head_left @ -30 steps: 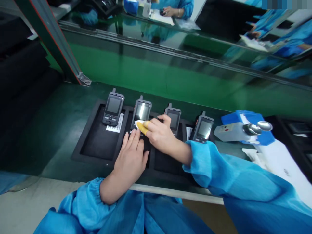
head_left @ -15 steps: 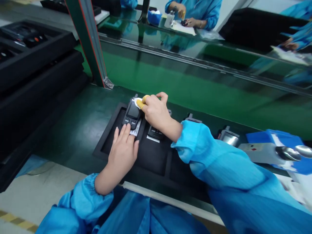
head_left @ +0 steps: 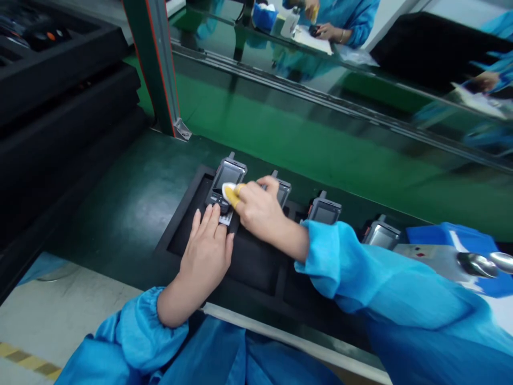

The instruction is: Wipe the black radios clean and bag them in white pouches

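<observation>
At the left end of the tray point(head_left: 178, 240), right hand point(head_left: 256, 211) fingers pinch a white wipe point(head_left: 226, 188) on the leftmost handset point(head_left: 229, 174); left hand point(head_left: 206, 251) flat, fingers together, at its base; looks mid-wipe, other three handsets point(head_left: 325, 211) unclear.

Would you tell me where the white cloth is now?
Head view, left of centre: the white cloth sits in the right hand, against the leftmost handset.

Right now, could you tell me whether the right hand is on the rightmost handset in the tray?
No, the right hand holds a white wipe against the leftmost handset.
</observation>
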